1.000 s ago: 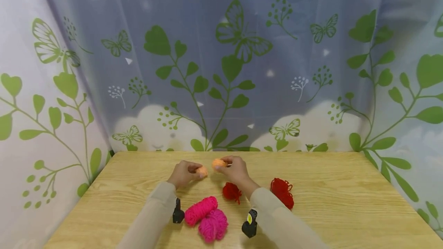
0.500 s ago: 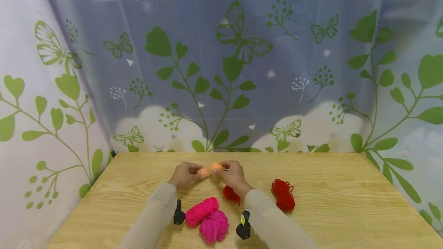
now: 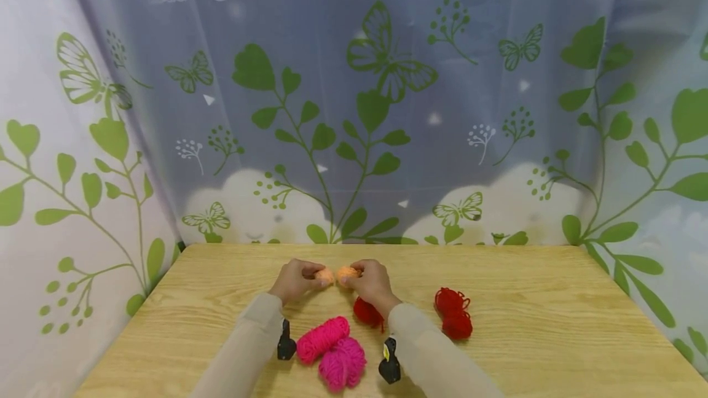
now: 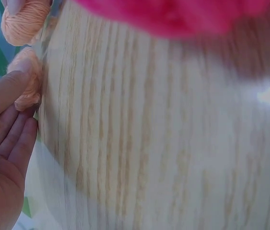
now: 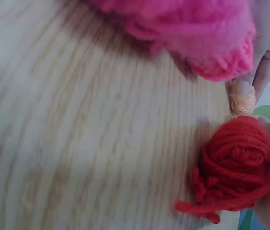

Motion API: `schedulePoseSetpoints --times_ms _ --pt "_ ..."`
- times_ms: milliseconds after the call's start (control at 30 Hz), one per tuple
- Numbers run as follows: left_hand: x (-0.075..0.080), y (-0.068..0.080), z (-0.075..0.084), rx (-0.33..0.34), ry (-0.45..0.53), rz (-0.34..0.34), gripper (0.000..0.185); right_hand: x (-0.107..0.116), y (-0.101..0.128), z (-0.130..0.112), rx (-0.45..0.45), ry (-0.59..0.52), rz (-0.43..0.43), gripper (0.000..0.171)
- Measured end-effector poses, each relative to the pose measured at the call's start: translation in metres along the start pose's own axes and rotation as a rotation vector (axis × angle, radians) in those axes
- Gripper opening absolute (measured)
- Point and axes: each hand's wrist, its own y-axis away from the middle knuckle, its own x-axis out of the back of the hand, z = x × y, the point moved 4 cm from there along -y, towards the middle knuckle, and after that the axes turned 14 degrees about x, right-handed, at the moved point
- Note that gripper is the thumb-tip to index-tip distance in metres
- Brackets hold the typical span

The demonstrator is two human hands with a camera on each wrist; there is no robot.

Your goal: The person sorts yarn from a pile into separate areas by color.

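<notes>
Orange yarn balls: left hand (image 3: pixel 294 280) pinches one (image 3: pixel 324 276), right hand (image 3: pixel 372 280) the other (image 3: pixel 346 273).

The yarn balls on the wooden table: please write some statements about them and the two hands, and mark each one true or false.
1. Each hand holds a small orange yarn ball: the left hand holds the left orange ball and the right hand the right orange ball. True.
2. The two pink yarn balls lie far back by the curtain. False: they lie near the person, between the two sleeves.
3. A red yarn ball lies just beside the right wrist. True.
4. The red yarn bundle lies left of both hands. False: it lies to their right.
5. The two orange balls are far apart. False: they are close together, nearly touching.
</notes>
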Motion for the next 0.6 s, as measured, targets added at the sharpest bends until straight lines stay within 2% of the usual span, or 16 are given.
schedulePoseSetpoints --times_ms 233,600 --pt "-0.0003 -0.0006 -0.0004 -0.005 -0.004 -0.002 0.032 -0.0046 -0.0028 0.0006 0.018 0.043 -0.044 0.036" --pt "0.0 0.0013 0.0018 0.001 -0.005 0.003 0.032 -0.0056 -0.0033 -0.0018 0.03 0.067 -0.03 0.034"
